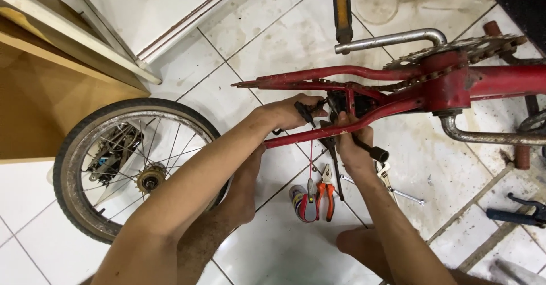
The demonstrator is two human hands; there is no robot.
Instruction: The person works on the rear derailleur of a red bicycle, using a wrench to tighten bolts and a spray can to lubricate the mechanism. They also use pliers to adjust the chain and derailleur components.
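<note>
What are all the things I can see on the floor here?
Bike frame: one, red, upside down, upper right.
Chain: one, rusty, along the frame.
Pedal: one, black with orange reflector, top.
Wheel: one, black tyre, lying flat on the left.
Pliers: one, orange handles, on the tiles below the frame.
Spanner: one, silver, right of the pliers.
Floor: white tiles, dirty.
Left hand: at the frame's brake part.
Right hand: under the frame, gripping a dark tool.

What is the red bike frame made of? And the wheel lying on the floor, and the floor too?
The red bike frame looks like painted metal tubing: chipped, dull paint with rusty spots. The wheel seems to have a black rubber tyre, matte and dusty, around a shiny metal rim with thin wire spokes. The floor looks like glazed white ceramic tile, glossy with dark grout lines and brown stains.
</note>
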